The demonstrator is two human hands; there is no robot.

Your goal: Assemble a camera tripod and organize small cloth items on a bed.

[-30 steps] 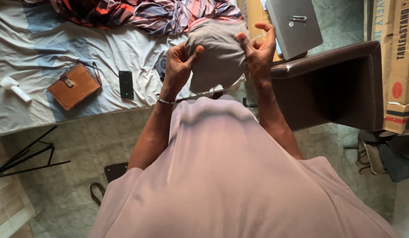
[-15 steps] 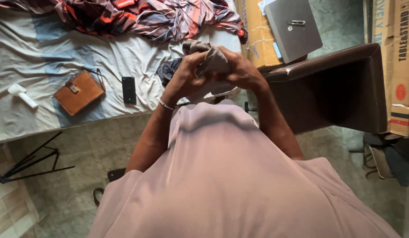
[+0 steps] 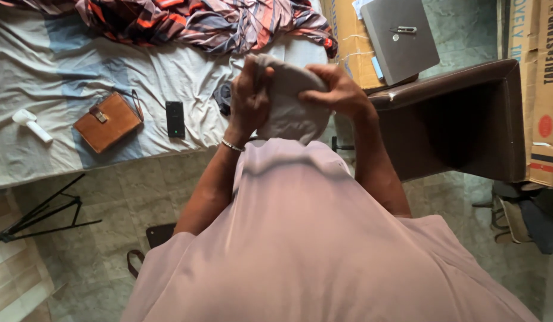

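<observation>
Since a second ago your hands have drawn together: left hand [image 3: 250, 95] and right hand [image 3: 336, 92] are both curled tight on the grey cloth [image 3: 288, 110], bunched chest-high over the bed edge [image 3: 139, 152]. It was spread wide before; it now looks partly gathered. Brown pouch [image 3: 106, 122] and black phone [image 3: 175, 118] lie untouched

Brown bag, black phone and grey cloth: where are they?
brown bag [image 3: 106, 122], head view, on its front flap.
black phone [image 3: 175, 118], head view, on its middle.
grey cloth [image 3: 289, 104], head view, on the bunched part between the hands.
</observation>
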